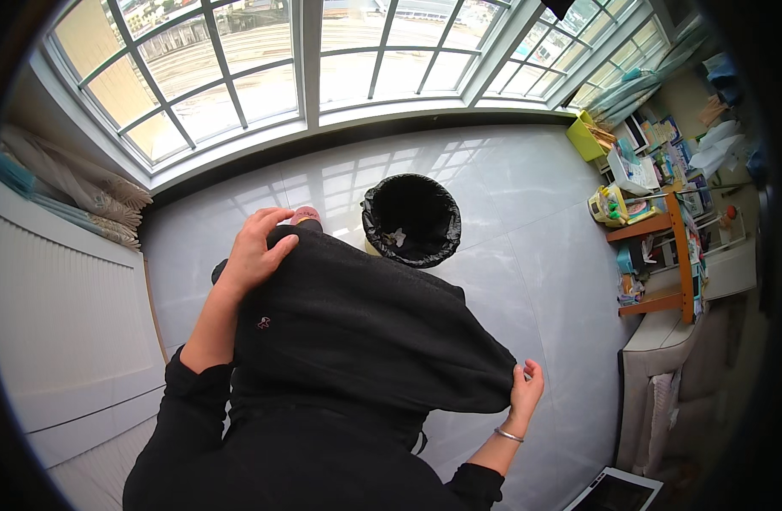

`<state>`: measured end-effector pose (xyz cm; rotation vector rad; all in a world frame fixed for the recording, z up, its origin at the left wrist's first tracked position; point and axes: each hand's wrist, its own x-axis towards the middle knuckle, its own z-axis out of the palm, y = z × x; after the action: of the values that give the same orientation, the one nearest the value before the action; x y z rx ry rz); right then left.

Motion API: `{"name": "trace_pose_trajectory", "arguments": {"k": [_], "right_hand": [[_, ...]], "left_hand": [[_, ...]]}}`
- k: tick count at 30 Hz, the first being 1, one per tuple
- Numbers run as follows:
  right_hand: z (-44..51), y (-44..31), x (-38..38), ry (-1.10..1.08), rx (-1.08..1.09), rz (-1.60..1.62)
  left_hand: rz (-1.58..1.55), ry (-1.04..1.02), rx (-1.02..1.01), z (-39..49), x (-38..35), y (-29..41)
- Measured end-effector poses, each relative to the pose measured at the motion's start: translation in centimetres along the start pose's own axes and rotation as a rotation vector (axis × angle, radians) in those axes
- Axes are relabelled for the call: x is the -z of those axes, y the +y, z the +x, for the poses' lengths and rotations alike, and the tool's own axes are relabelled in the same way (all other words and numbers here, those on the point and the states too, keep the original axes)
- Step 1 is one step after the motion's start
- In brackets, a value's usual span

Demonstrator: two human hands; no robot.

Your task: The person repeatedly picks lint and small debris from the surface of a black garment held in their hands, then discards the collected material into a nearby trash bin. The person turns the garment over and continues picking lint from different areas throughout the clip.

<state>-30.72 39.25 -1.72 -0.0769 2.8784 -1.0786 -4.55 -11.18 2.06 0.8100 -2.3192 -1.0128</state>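
Observation:
A black cloth garment with a small pink outline emblem is spread out before me at lap height. My left hand rests on its upper left end, thumb and fingers apart. At the lower right, my right hand pinches the garment's corner between thumb and fingers, pulling that side outward. A metal bangle circles my right wrist. Just past the garment's far edge stands a round bin lined with a black plastic bag, a few light scraps inside it.
Grey floor tiles reach to the paned windows. A pink shoe shows past my left hand. Left is a white louvred panel below curtains. At right are a wooden frame, cluttered containers and an upholstered seat.

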Motion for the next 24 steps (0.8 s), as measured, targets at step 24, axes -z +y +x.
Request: {"name": "trace_pose_trajectory", "arguments": {"k": [24], "right_hand": [[-0.8, -19.8, -8.5, -0.236, 0.692, 0.159]], "left_hand": [[0.035, 0.155, -0.043, -5.0, -1.2, -0.1]]}}
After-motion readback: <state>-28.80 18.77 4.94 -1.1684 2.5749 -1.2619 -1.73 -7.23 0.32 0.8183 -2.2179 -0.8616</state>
